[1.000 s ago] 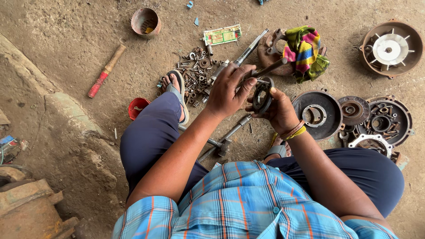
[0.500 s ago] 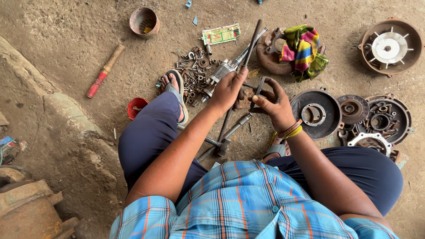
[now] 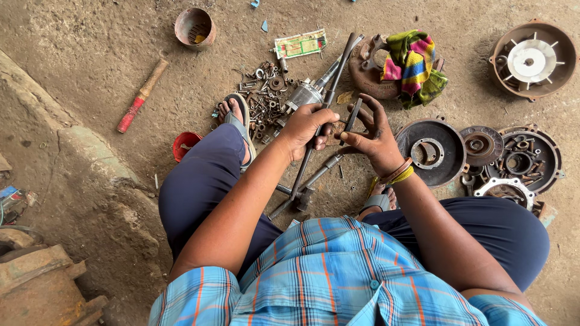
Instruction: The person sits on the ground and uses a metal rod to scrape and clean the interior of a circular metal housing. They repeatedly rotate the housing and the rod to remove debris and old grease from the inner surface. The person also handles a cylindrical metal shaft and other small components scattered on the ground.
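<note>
here, seen from above, a person in a blue checked shirt sits on a dirt floor [image 3: 90, 72] among scattered machine parts. at far left a rusty metal casting [image 3: 36, 290] rests by a low earthen ridge. further right a red-handled tool [image 3: 140, 98] lies on the ground, with a small rusty tin [image 3: 194, 26] above it and a red cap [image 3: 183, 145] beside the person's knee. a heap of nuts, bolts and washers [image 3: 263, 96] sits just past a sandalled foot [image 3: 237, 121], near a flat printed packet [image 3: 300, 44]. at centre the left hand [image 3: 311, 127] is clenched around a long dark metal rod [image 3: 320, 115] that runs tilted from near the lap up toward the top of the frame, crossing a grey metal shaft assembly [image 3: 305, 93] lying on the ground. close beside it the right hand [image 3: 371, 136], bangles at the wrist, has its fingers curled around a small dark metal part [image 3: 352, 116], held between the two hands above the floor; its exact shape cannot be made out. to the right lie a striped cloth [image 3: 414, 66] draped on a rusty round housing [image 3: 368, 72], a dark round cover plate [image 3: 435, 151], smaller ring-shaped parts [image 3: 513, 163], and at top right a round casing with a white fan [image 3: 531, 59].
</note>
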